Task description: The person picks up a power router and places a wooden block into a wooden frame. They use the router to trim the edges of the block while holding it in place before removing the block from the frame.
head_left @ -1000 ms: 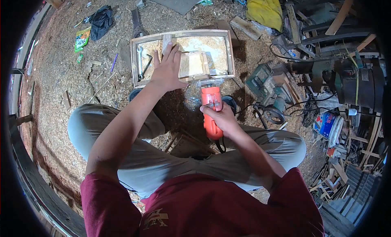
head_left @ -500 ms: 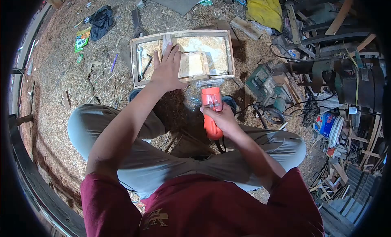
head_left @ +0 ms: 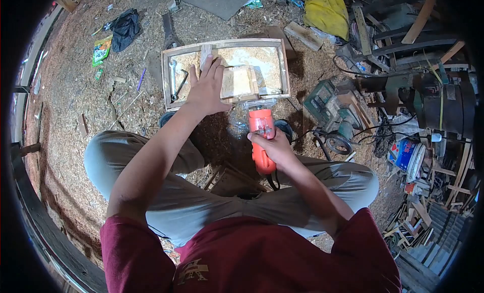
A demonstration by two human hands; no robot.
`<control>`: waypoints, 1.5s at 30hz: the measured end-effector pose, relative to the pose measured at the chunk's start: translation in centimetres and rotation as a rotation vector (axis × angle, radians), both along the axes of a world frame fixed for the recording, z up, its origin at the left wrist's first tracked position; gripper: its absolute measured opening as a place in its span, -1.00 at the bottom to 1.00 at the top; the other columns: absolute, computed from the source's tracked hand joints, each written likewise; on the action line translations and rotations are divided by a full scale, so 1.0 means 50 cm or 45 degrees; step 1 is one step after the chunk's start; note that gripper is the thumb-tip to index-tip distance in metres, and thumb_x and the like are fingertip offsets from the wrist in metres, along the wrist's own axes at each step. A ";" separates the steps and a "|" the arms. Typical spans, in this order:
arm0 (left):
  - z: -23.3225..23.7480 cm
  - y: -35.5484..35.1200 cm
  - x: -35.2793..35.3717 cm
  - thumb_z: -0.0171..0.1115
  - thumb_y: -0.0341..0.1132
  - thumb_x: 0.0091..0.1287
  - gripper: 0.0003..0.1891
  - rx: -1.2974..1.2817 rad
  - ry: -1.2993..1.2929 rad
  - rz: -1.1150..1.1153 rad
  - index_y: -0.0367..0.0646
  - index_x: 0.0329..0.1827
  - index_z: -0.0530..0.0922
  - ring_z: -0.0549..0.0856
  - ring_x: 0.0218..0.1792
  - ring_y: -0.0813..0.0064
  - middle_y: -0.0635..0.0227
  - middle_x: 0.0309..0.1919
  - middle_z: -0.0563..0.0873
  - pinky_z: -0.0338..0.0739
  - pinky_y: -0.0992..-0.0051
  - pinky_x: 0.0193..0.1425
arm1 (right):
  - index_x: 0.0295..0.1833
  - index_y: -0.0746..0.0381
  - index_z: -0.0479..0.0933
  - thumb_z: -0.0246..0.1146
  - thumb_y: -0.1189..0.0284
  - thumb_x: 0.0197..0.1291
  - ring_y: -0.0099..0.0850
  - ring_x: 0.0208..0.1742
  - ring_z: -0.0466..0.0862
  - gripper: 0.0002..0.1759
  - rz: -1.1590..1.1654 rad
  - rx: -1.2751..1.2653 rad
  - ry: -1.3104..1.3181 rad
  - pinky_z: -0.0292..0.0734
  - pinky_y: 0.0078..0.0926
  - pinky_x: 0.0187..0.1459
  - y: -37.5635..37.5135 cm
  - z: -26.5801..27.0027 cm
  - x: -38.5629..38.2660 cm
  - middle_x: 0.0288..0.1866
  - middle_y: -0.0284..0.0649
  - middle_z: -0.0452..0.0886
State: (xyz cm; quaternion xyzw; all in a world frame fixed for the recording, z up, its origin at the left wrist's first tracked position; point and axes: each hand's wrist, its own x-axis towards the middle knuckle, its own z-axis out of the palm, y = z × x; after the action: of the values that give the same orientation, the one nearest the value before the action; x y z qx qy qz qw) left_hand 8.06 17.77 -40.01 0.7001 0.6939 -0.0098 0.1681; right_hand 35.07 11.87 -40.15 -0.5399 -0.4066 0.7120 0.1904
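Observation:
My left hand (head_left: 205, 91) lies with fingers spread over the near-left part of a shallow wooden tray (head_left: 165, 79), pressing on pieces inside it. A grey wood strip (head_left: 205, 52) shows at its fingertips. To its right, a pale wooden piece (head_left: 238, 81) rests in the tray. My right hand (head_left: 276, 149) is wrapped around a red trim router (head_left: 261, 122) with a clear base. The router's base end meets the tray's near edge; its bit cannot be made out. A wrench (head_left: 173, 74) and a dark hex key (head_left: 180, 85) lie at the tray's left end.
Sawdust covers the ground. A green power tool (head_left: 322, 104) with a cord sits to the right, near a blue and white bucket (head_left: 406, 154) and scrap wood. A yellow sack (head_left: 326, 13) and a black plastic bag (head_left: 125, 30) lie farther off.

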 end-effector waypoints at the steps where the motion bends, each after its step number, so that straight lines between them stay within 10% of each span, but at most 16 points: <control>1: 0.002 0.000 0.000 0.75 0.14 0.01 0.30 -0.003 -0.005 0.002 -0.22 0.72 0.14 -0.16 0.87 0.09 0.11 0.81 0.10 -0.16 -0.50 0.78 | 0.04 0.19 0.66 0.58 0.32 0.38 -0.61 -0.30 0.69 -0.71 -0.005 0.003 0.003 0.69 -0.45 -0.27 -0.001 0.000 0.000 -0.24 -0.41 0.70; 45: -0.015 -0.003 -0.003 0.77 0.16 -0.05 0.31 0.063 -0.012 -0.002 -0.26 0.70 0.19 -0.13 0.87 0.11 0.12 0.81 0.12 -0.17 -0.47 0.78 | 0.04 0.20 0.67 0.58 0.36 0.37 -0.53 -0.33 0.75 -0.72 -0.020 0.004 -0.036 0.69 -0.41 -0.30 -0.003 -0.001 0.005 -0.25 -0.35 0.75</control>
State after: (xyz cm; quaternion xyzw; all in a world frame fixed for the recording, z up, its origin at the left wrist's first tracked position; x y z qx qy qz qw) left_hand 7.92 17.60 -40.75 0.7047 0.6925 0.0103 0.1540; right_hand 35.30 11.74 -40.21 -0.5529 -0.4062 0.7021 0.1910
